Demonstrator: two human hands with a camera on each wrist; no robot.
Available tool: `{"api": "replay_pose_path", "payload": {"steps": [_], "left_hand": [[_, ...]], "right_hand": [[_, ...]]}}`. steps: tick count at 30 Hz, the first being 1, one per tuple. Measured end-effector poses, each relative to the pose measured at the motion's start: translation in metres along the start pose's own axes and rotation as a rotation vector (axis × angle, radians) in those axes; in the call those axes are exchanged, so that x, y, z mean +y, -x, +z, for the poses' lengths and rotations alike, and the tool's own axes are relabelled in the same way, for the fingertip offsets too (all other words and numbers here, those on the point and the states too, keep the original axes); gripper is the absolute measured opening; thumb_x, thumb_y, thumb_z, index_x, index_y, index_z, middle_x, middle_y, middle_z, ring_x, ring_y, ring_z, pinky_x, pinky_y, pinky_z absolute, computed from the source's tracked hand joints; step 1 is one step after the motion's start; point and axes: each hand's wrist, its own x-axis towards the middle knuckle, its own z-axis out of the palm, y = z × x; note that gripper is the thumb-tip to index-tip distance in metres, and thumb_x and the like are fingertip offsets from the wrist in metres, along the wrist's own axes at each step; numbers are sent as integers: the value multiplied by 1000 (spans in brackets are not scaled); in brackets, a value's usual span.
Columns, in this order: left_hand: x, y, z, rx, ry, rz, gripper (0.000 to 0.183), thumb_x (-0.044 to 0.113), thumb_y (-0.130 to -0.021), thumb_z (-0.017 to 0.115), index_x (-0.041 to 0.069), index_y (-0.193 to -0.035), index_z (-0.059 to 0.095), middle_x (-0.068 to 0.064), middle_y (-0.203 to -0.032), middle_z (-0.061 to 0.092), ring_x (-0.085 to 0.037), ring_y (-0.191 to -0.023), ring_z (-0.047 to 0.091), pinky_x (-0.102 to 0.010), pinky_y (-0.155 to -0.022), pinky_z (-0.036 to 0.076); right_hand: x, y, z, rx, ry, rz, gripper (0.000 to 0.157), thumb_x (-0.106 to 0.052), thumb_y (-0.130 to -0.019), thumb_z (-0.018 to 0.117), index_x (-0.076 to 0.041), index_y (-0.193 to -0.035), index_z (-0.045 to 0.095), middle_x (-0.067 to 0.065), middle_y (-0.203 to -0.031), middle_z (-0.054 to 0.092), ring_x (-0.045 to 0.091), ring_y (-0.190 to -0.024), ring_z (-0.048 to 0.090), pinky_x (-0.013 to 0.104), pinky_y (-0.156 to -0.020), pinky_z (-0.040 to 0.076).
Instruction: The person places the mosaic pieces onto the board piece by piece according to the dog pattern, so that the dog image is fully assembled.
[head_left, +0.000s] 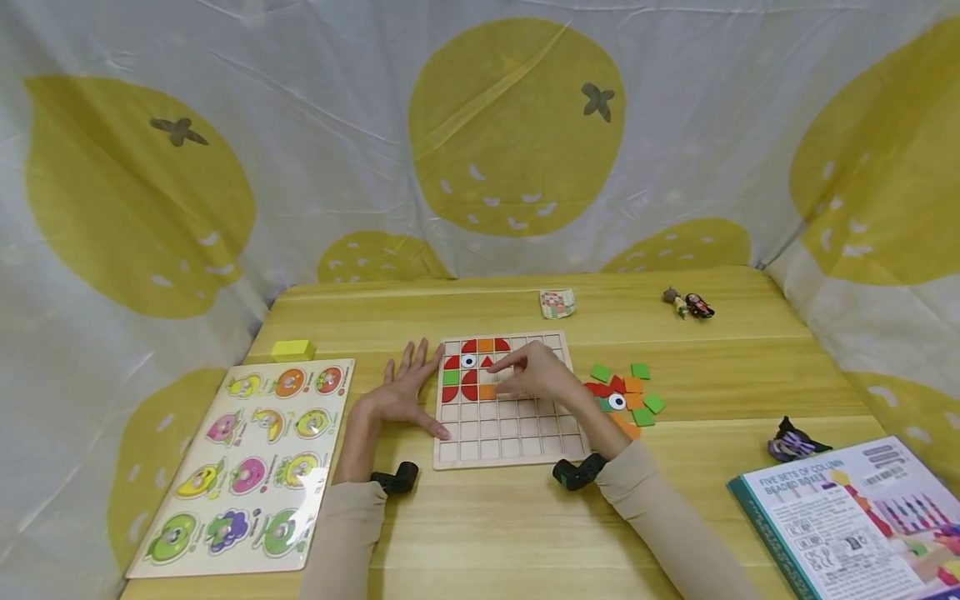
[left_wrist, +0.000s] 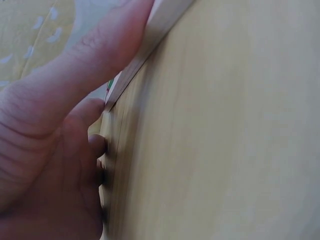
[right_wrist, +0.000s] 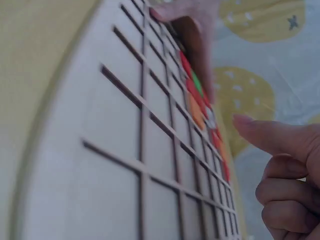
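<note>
A wooden grid board (head_left: 468, 452) lies on the table. Red, orange and green tiles and a white eye tile (head_left: 468, 361) fill some of its upper-left squares. My left hand (head_left: 405, 393) rests at the board's left edge with fingers spread; in the left wrist view its thumb (left_wrist: 107, 42) touches the rim. Above the board, my right hand (head_left: 536, 372) has thumb and index finger apart, close to a red triangle tile (head_left: 487, 362). The right wrist view shows other fingers (right_wrist: 285, 192) curled, and no piece is visible in that hand.
Loose tiles (head_left: 633, 400) lie scattered right of the board. A fruit puzzle board (head_left: 213, 467) is at left, beside a yellow block (head_left: 292, 350). A patterned card (head_left: 557, 304) and small figures (head_left: 688, 303) sit behind. At right are a boxed set (head_left: 847, 508) and a dark bundle (head_left: 795, 442).
</note>
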Motion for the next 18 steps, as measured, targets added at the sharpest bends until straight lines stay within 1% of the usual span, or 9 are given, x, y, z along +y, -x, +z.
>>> {"api": "replay_pose_path", "payload": {"steps": [3,7,8,9,10,13,14,16,18], "left_hand": [[-2,0,1,4,7,3,142,56,-52,89,20,-157,0,-17,-161,-18,-39,-148,-21,-67,-114,-12],[-3,1,1,7,6,0,143,56,-51,89,20,-157,0,-17,-161,-17,-39,-148,-21,-67,-114,-12],[-4,1,1,9,8,1,143,56,-51,89,20,-157,0,-17,-161,-17,-39,-148,-20,-68,-113,-12],[-4,0,1,11,11,4,143,56,-51,89,20,-157,0,-18,-161,-17,-40,-148,-20,-68,-113,-11],[-4,0,1,12,11,5,143,57,-51,89,20,-157,0,-18,-161,-17,-40,-148,-20,-68,-113,-11],[-4,0,0,17,15,8,143,56,-51,89,20,-157,0,-18,-161,-16,-40,-148,-20,-68,-113,-11],[-4,-1,0,18,18,10,143,56,-51,90,20,-157,1,-18,-161,-16,-40,-148,-20,-69,-113,-12],[-4,-1,1,14,22,11,143,55,-51,90,19,-157,1,-18,-161,-16,-40,-148,-20,-68,-113,-12],[-3,-3,1,7,27,15,143,55,-52,90,19,-157,0,-18,-161,-17,-40,-148,-20,-69,-112,-12]], "right_hand": [[9,15,-35,47,15,25,27,-17,-80,79,-11,-105,76,-3,-53,36,14,-51,28,23,-49,25],[33,40,-82,86,50,147,27,-18,-82,77,-6,-107,74,-4,-52,29,13,-48,25,24,-47,26],[41,46,-92,93,60,180,28,-18,-82,77,-6,-106,74,-5,-56,35,13,-48,25,25,-48,27],[47,51,-101,99,64,225,28,-20,-81,77,-6,-105,75,-4,-57,34,13,-49,24,25,-48,27],[54,56,-108,100,76,257,28,-21,-81,78,-5,-104,75,-3,-61,42,13,-52,28,25,-50,28],[69,66,-122,75,102,340,27,-24,-80,79,-7,-100,76,5,-86,64,17,-68,40,27,-60,33],[73,68,-125,58,110,349,27,-25,-79,79,-7,-99,76,8,-97,68,19,-75,44,28,-63,35],[79,69,-127,30,115,359,26,-27,-79,79,-8,-96,77,12,-109,71,21,-91,52,28,-72,37],[84,67,-127,39,107,361,26,-28,-79,80,-8,-95,77,12,-107,73,22,-97,56,27,-76,38]]}}
